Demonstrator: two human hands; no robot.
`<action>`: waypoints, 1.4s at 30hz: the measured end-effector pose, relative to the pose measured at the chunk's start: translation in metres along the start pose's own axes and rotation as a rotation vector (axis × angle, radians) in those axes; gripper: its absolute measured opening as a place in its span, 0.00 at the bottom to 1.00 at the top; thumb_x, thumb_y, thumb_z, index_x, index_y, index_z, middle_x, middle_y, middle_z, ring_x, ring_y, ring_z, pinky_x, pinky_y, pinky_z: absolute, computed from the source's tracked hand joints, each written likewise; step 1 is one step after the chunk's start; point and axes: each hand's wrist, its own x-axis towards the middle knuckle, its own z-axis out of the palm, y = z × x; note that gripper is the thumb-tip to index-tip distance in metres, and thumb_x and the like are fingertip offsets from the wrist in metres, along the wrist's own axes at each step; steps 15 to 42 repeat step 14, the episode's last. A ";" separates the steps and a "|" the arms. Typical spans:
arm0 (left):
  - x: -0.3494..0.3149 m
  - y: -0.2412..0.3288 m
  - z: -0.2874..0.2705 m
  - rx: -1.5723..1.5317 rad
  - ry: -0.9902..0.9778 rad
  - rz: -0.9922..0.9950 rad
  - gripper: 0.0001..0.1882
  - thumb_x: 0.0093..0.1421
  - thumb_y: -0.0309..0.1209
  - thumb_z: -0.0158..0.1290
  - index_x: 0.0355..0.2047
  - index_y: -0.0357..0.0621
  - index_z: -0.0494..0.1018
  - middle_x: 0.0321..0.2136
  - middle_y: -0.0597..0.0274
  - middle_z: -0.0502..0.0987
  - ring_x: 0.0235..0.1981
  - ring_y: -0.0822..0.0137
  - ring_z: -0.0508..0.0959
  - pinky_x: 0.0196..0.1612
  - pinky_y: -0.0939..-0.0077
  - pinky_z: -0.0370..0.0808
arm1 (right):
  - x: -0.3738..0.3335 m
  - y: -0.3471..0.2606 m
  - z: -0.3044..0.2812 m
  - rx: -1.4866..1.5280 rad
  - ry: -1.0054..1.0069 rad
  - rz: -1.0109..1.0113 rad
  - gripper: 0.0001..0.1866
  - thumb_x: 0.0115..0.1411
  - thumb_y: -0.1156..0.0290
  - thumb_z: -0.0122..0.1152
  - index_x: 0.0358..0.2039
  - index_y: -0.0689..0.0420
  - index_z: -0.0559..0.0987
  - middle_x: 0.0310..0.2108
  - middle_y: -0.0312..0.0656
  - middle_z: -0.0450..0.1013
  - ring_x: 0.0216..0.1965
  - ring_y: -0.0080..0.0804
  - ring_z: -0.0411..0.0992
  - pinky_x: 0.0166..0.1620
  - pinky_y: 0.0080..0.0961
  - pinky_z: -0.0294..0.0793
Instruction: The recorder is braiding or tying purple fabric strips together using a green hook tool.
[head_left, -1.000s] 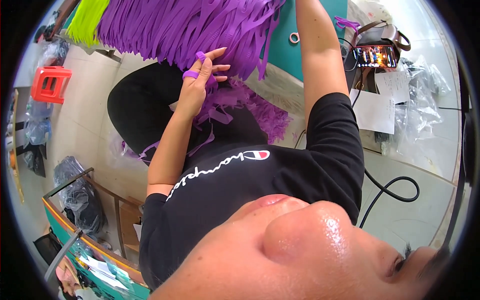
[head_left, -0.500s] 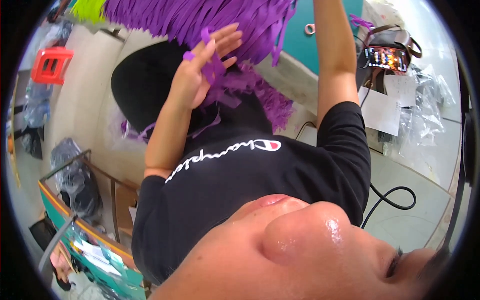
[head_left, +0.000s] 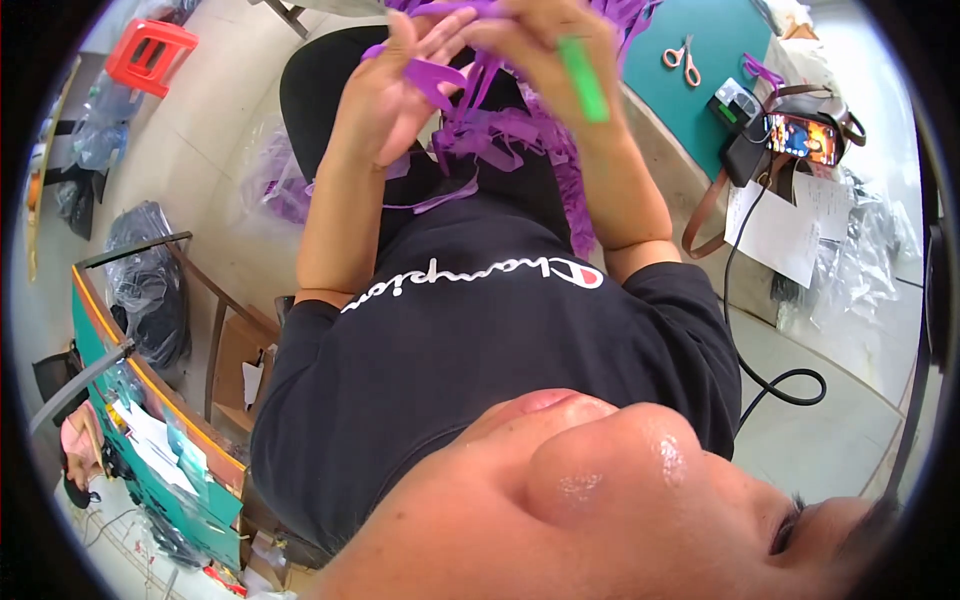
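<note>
My left hand is raised palm up at the top middle. Purple ribbon loops round its thumb and crosses the palm, while the fingers stay fairly straight. My right hand, smeared by motion, meets the left fingertips and pinches part of the ribbon there. A bright green elongated thing shows against the right hand; its kind is too blurred to tell. Below both hands, loose purple strips hang over my dark lap. Purple fringe shows partly at the top edge, behind the right hand.
Scissors with pinkish handles lie on a green tabletop at the right. Beside it are a lit phone, a brown-strapped bag and white papers. At far left stands a red stool. A black cable curls at lower right.
My right hand has come back from beyond the top edge to my left hand, with a green thing now showing. The view has shifted; less fringe and more of the tabletop, scissors included, appear.
</note>
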 end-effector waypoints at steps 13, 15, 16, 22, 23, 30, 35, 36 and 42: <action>-0.009 0.027 -0.043 0.398 0.140 0.169 0.16 0.64 0.36 0.48 0.46 0.36 0.72 0.29 0.60 0.76 0.14 0.85 0.56 0.17 0.90 0.51 | 0.040 -0.057 -0.115 0.266 0.579 0.519 0.14 0.58 0.77 0.59 0.21 0.53 0.64 0.27 0.44 0.74 0.22 0.24 0.72 0.23 0.16 0.72; -0.018 0.033 -0.038 0.416 0.159 0.179 0.16 0.64 0.36 0.48 0.46 0.36 0.72 0.29 0.60 0.76 0.14 0.85 0.56 0.17 0.90 0.51 | 0.046 -0.056 -0.112 0.302 0.523 0.469 0.13 0.58 0.78 0.59 0.22 0.53 0.64 0.28 0.45 0.74 0.22 0.25 0.73 0.24 0.17 0.74; -0.018 0.033 -0.038 0.416 0.159 0.179 0.16 0.64 0.36 0.48 0.46 0.36 0.72 0.29 0.60 0.76 0.14 0.85 0.56 0.17 0.90 0.51 | 0.046 -0.056 -0.112 0.302 0.523 0.469 0.13 0.58 0.78 0.59 0.22 0.53 0.64 0.28 0.45 0.74 0.22 0.25 0.73 0.24 0.17 0.74; -0.018 0.033 -0.038 0.416 0.159 0.179 0.16 0.64 0.36 0.48 0.46 0.36 0.72 0.29 0.60 0.76 0.14 0.85 0.56 0.17 0.90 0.51 | 0.046 -0.056 -0.112 0.302 0.523 0.469 0.13 0.58 0.78 0.59 0.22 0.53 0.64 0.28 0.45 0.74 0.22 0.25 0.73 0.24 0.17 0.74; -0.018 0.033 -0.038 0.416 0.159 0.179 0.16 0.64 0.36 0.48 0.46 0.36 0.72 0.29 0.60 0.76 0.14 0.85 0.56 0.17 0.90 0.51 | 0.046 -0.056 -0.112 0.302 0.523 0.469 0.13 0.58 0.78 0.59 0.22 0.53 0.64 0.28 0.45 0.74 0.22 0.25 0.73 0.24 0.17 0.74; -0.018 0.033 -0.038 0.416 0.159 0.179 0.16 0.64 0.36 0.48 0.46 0.36 0.72 0.29 0.60 0.76 0.14 0.85 0.56 0.17 0.90 0.51 | 0.046 -0.056 -0.112 0.302 0.523 0.469 0.13 0.58 0.78 0.59 0.22 0.53 0.64 0.28 0.45 0.74 0.22 0.25 0.73 0.24 0.17 0.74; -0.018 0.033 -0.038 0.416 0.159 0.179 0.16 0.64 0.36 0.48 0.46 0.36 0.72 0.29 0.60 0.76 0.14 0.85 0.56 0.17 0.90 0.51 | 0.046 -0.056 -0.112 0.302 0.523 0.469 0.13 0.58 0.78 0.59 0.22 0.53 0.64 0.28 0.45 0.74 0.22 0.25 0.73 0.24 0.17 0.74; -0.018 0.033 -0.038 0.416 0.159 0.179 0.16 0.64 0.36 0.48 0.46 0.36 0.72 0.29 0.60 0.76 0.14 0.85 0.56 0.17 0.90 0.51 | 0.046 -0.056 -0.112 0.302 0.523 0.469 0.13 0.58 0.78 0.59 0.22 0.53 0.64 0.28 0.45 0.74 0.22 0.25 0.73 0.24 0.17 0.74; -0.018 0.033 -0.038 0.416 0.159 0.179 0.16 0.64 0.36 0.48 0.46 0.36 0.72 0.29 0.60 0.76 0.14 0.85 0.56 0.17 0.90 0.51 | 0.046 -0.056 -0.112 0.302 0.523 0.469 0.13 0.58 0.78 0.59 0.22 0.53 0.64 0.28 0.45 0.74 0.22 0.25 0.73 0.24 0.17 0.74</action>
